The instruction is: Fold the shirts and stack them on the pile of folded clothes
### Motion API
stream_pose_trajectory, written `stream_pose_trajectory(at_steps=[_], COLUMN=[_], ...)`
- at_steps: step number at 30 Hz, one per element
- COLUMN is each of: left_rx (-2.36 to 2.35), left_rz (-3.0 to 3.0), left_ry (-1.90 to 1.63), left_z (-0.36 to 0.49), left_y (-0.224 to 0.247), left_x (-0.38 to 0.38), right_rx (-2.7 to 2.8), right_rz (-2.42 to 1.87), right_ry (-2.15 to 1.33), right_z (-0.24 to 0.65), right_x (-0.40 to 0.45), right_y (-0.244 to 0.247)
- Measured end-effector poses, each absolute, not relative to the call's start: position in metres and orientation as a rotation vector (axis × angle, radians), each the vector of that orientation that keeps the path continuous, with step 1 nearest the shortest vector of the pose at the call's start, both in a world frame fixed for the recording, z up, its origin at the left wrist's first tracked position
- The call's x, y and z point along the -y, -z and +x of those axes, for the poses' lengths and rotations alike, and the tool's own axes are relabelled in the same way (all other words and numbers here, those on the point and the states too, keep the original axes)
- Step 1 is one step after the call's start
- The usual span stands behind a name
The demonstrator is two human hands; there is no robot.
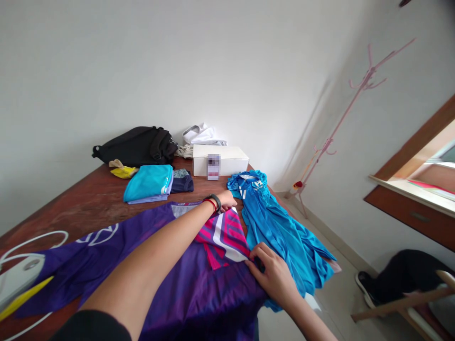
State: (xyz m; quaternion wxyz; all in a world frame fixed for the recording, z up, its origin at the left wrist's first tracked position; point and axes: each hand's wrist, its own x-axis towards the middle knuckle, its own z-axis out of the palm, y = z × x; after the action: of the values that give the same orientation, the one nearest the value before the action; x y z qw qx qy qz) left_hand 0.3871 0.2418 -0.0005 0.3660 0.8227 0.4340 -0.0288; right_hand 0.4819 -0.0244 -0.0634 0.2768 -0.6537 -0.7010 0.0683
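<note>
A purple jersey [199,284] is spread over the table, its pink and white striped sleeve [225,237] folded inward across the body. My left hand [227,201], with a dark band and a red cord at the wrist, is closed on the sleeve's far corner near the collar. At the near end of that sleeve, my right hand [272,272] pinches the jersey's edge between thumb and fingers. Just right of both hands lies a crumpled bright blue garment [280,227], hanging over the table's right edge.
On the wooden table [88,194] are folded teal clothes [149,182], a dark folded garment [183,183], a black backpack [138,144] and a white box [227,158]. White cable [35,239] lies at left. A pink coat rack [346,111] and a seated person's leg [401,274] are at right.
</note>
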Motion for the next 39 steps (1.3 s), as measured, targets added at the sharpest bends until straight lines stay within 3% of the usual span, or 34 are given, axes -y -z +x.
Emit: stream_pose_trajectory(at_steps=[15,22,30,39], left_rx=[-0.946,-0.891,-0.824,-0.943], left_rz=[2.031,2.206,2.355,2.222], left_ry=[-0.17,-0.218,-0.126,-0.209], left_z=[0.369,0.298,0.22,0.188], left_y=[0.023,0.013,0.013,0.018], left_x=[-0.251,-0.226,-0.197,-0.195], right_rx=[1.674,1.606,1.66,1.752], right_rz=[-1.75,-1.755,-1.825,-1.981], right_ry=[-0.234,-0.397,-0.475,-0.752], right_z=[0.482,0.494,0.514,0.51], right_x=[0.026,0.014,-0.077,-0.174], right_y=[0.064,0.047,0.021,0.034])
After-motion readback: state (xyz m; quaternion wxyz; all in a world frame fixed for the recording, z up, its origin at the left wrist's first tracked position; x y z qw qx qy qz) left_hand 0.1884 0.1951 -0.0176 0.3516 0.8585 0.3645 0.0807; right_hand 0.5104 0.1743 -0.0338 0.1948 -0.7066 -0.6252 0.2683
